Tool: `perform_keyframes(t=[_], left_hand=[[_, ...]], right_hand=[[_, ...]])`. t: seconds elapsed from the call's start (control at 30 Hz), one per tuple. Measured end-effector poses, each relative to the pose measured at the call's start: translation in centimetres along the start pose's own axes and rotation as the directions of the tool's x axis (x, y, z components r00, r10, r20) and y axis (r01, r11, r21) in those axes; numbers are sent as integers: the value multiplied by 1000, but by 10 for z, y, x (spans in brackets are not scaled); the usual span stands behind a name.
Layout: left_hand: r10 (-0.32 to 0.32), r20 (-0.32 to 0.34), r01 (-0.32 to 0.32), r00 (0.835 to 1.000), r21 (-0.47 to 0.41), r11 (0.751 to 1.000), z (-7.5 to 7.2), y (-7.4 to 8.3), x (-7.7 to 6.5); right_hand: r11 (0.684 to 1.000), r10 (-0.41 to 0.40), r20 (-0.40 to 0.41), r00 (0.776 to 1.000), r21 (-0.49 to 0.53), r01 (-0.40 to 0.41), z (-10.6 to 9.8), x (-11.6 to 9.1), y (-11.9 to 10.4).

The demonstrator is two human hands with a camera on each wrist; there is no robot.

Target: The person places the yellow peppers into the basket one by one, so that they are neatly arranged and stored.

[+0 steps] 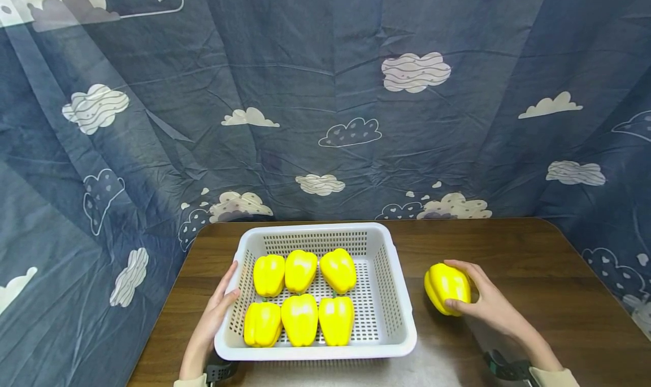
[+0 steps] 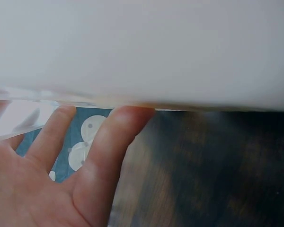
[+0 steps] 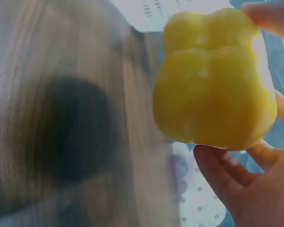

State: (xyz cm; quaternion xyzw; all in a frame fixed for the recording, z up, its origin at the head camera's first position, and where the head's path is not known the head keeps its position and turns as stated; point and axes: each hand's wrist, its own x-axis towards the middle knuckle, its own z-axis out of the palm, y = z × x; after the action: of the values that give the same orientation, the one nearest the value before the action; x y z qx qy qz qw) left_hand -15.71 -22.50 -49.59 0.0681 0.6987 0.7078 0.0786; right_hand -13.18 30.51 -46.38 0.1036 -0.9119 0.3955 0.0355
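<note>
My right hand (image 1: 488, 303) grips a yellow bell pepper (image 1: 447, 288) to the right of the basket, thumb on its near side and fingers across its far side. In the right wrist view the pepper (image 3: 213, 85) fills the space between thumb and fingers. A white plastic basket (image 1: 315, 352) with slotted walls holds several yellow bell peppers (image 1: 300, 319) in two rows of three, on its left and middle floor. Against the basket's left outer side rests my left hand (image 1: 209, 318), its fingers fairly straight. The left wrist view has thumb and fingertips touching the smooth basket wall (image 2: 142, 52).
Basket and hands are over a dark brown wooden table (image 1: 508, 246). Behind and beside it hangs a dark blue cloth (image 1: 305, 166) printed with pale clouds. Dark bands (image 1: 508, 369) circle both wrists.
</note>
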Motion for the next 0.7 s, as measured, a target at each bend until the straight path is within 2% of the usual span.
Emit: perform_keyframes(t=[0.37,0.7], left_hand=[[6,2,-6,1000,-8,1000,0,-1,0],[2,1,-2,1000,-5,1000,0,-1,0]], right_hand=[[998,-34,-61,998,58,38,5,7,-32],[983,-138,-96,986,106,148,13,17,-57]])
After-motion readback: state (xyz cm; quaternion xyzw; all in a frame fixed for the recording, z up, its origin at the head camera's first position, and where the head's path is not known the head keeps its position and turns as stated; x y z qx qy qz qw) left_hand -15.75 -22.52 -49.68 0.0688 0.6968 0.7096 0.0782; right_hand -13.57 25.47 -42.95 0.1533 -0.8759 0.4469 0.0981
